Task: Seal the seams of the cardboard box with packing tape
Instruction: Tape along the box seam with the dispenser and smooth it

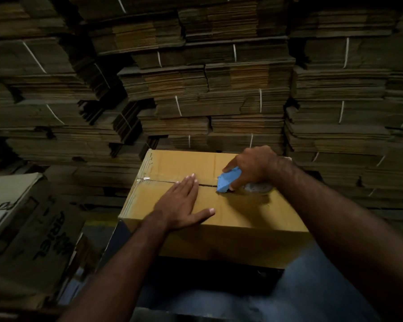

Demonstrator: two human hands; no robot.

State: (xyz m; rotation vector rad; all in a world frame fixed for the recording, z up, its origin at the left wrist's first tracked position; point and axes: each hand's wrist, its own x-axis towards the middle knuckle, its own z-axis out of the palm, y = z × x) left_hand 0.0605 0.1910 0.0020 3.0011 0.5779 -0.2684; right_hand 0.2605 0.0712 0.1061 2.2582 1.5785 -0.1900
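Cardboard box [230, 219]: my left hand [180, 205] presses flat beside the centre seam [163, 181]. My right hand [254, 167] grips the blue tape dispenser [227, 182]; next I'd judge a steady pull along the seam

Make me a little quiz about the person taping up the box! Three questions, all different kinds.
1. True or false: the left hand lies flat with straight fingers on top of the cardboard box.
2. Which hand grips the blue tape dispenser? A) left B) right C) both
3. Fill in: the dispenser sits over the middle ____ between the two top flaps.

Key
1. True.
2. B, the right hand is curled round it.
3. Seam; shiny tape already shows at its left end.
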